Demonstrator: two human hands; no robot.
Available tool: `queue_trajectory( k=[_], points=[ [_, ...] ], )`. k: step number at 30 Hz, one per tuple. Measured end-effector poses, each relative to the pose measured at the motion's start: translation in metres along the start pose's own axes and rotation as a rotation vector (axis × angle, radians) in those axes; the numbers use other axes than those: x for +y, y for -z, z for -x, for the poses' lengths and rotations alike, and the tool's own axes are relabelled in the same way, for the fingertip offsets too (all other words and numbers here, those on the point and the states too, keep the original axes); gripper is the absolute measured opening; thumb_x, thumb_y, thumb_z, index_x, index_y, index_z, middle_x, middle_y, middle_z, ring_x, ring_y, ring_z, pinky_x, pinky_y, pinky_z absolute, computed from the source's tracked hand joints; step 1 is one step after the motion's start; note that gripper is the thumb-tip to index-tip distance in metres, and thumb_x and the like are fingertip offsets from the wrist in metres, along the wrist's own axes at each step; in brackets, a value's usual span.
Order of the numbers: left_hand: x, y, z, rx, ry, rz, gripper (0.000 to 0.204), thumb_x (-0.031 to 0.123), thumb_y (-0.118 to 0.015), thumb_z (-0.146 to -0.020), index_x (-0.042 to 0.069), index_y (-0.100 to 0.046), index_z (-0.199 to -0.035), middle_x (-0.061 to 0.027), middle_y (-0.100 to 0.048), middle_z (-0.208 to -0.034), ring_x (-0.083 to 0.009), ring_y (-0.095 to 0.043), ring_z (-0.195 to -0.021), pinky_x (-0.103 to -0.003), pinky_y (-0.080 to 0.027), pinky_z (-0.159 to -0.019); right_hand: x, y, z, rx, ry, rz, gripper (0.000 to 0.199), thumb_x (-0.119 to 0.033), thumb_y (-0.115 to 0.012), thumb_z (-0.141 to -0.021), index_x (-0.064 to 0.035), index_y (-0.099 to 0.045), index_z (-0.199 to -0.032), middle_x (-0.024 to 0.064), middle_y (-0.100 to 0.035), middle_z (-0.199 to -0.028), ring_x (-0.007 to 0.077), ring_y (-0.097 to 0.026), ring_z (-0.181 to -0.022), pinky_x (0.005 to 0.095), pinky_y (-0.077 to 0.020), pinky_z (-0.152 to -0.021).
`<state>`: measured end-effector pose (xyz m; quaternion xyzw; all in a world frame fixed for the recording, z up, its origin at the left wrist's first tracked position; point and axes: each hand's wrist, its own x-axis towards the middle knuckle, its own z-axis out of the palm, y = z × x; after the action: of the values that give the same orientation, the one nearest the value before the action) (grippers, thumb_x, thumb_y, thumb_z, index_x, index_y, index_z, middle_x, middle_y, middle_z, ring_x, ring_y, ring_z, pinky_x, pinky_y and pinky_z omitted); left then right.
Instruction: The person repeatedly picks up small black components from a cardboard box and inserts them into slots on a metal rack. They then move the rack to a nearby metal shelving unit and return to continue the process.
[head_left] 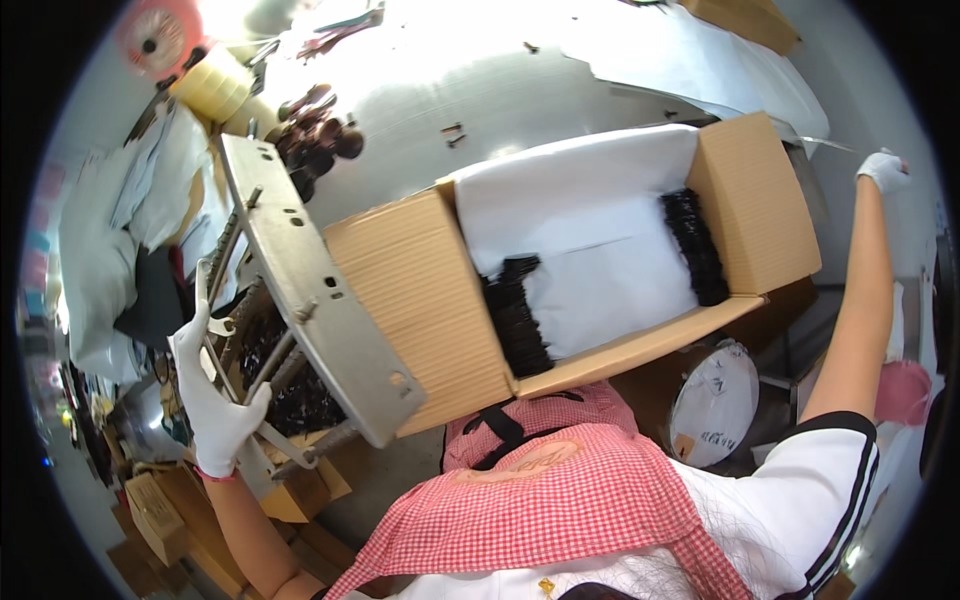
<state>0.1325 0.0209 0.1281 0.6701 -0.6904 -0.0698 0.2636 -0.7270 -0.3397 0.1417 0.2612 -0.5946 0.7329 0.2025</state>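
My left hand (215, 415), in a white glove, is beside a metal frame with a slotted steel plate (320, 290). Its thumb and index finger are spread apart, and a small jaw-shaped metal end (222, 326) shows by the fingers. My right hand (884, 172), also gloved, reaches out to the far right with curled fingers. A thin pale strip (830, 143) runs toward it; whether the fingers grip it is unclear. Between my arms stands an open cardboard box (640, 340), lined with white sheet (600, 290). Black bundled pieces (695, 245) stand along its two inner ends.
Glossy black pieces (300, 400) lie inside the metal frame. Behind it are dark reddish-brown knobbed parts (320, 135) and yellow tape rolls (212, 88). Screws (453, 135) lie on the metal tabletop (430, 80). A round white-topped drum (715, 405) stands below the box's right side.
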Motion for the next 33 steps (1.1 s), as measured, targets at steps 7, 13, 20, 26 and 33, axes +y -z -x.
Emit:
queue_trajectory(
  k=[7, 13, 20, 26, 33],
  points=[
    [0.105, -0.075, -0.078, -0.160, -0.191, -0.100, 0.089, 0.010, -0.077, -0.055, 0.005, -0.050, -0.139, -0.0169, -0.052, -0.117, -0.0334, -0.050, -0.113, -0.041, -0.038, -0.104, 0.112, -0.003, 0.107, -0.686, -0.832, 0.317, 0.092, -0.069, -0.060, -0.086, -0.0012, -0.041, -0.145, 0.0196, -0.050, -0.142, 0.0344, -0.064, -0.108, 0.0406, -0.0537, -0.081],
    [0.176, -0.145, -0.129, -0.262, -0.454, -0.148, 0.100, 0.010, -0.073, -0.055, -0.002, -0.035, -0.147, -0.0207, -0.057, -0.098, -0.0368, -0.056, -0.093, -0.046, -0.045, -0.086, -0.040, 0.053, 0.173, -1.310, -0.025, 0.017, 0.041, -0.026, -0.058, -0.100, -0.0033, -0.057, -0.134, 0.0089, -0.066, -0.123, 0.0148, -0.061, -0.106, 0.0286, -0.0514, -0.086],
    [0.264, -0.200, -0.131, -0.202, -0.919, 0.036, 0.098, 0.010, -0.068, -0.059, -0.001, -0.031, -0.149, -0.0199, -0.059, -0.090, -0.0361, -0.059, -0.084, -0.046, -0.047, -0.077, -0.232, 0.205, 0.294, -1.555, 0.967, 0.000, 0.075, -0.028, -0.087, -0.052, -0.0111, -0.065, -0.122, 0.0207, -0.056, -0.122, 0.0387, -0.056, -0.109, 0.0477, -0.0439, -0.094],
    [0.240, -0.153, -0.134, -0.496, -1.014, 0.646, 0.058, 0.007, -0.061, -0.081, 0.004, -0.052, -0.138, -0.0150, -0.058, -0.131, -0.0220, -0.054, -0.122, -0.034, -0.041, -0.104, -0.246, 0.324, 0.305, -1.246, 0.608, 0.451, 0.076, -0.021, -0.081, -0.054, -0.0188, -0.063, -0.128, 0.0213, -0.054, -0.122, 0.0391, -0.052, -0.113, 0.0465, -0.0427, -0.095],
    [0.154, -0.262, -0.132, -0.908, -0.904, 0.263, 0.025, 0.014, -0.053, -0.099, 0.000, -0.067, -0.113, -0.0150, -0.068, -0.111, -0.0212, -0.062, -0.107, -0.032, -0.046, -0.095, -0.263, 0.563, 0.333, -1.055, -0.396, 0.564, 0.080, -0.037, -0.085, -0.067, -0.0101, -0.053, -0.135, 0.0054, -0.053, -0.111, 0.0175, -0.051, -0.104, 0.0304, -0.0403, -0.091]
  ],
)
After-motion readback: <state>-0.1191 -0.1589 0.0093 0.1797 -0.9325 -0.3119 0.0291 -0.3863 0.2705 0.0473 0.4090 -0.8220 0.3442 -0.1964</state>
